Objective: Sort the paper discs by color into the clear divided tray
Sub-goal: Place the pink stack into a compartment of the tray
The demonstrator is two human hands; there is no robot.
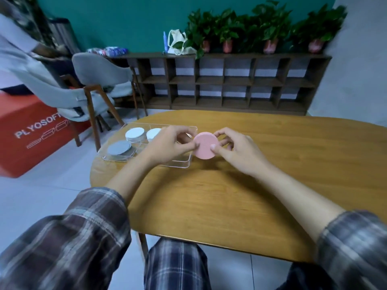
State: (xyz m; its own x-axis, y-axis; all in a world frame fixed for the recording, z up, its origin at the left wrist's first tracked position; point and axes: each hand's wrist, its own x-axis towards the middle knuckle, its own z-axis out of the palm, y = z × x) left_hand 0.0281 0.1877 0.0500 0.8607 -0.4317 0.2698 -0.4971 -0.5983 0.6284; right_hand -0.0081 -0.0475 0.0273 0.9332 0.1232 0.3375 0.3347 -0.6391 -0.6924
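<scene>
A stack of pink paper discs is held just above the wooden table, by the right end of the clear divided tray. My left hand pinches the stack's left edge and my right hand grips its right edge. Inside the tray, a grey-blue disc stack lies in the near left compartment. Two white disc stacks sit in the far compartments. My left hand hides the tray's right compartments.
The rounded wooden table has its near edge just above my lap. Two grey chairs and a red box stand to the left on the floor. A dark shelf with potted plants lines the back wall.
</scene>
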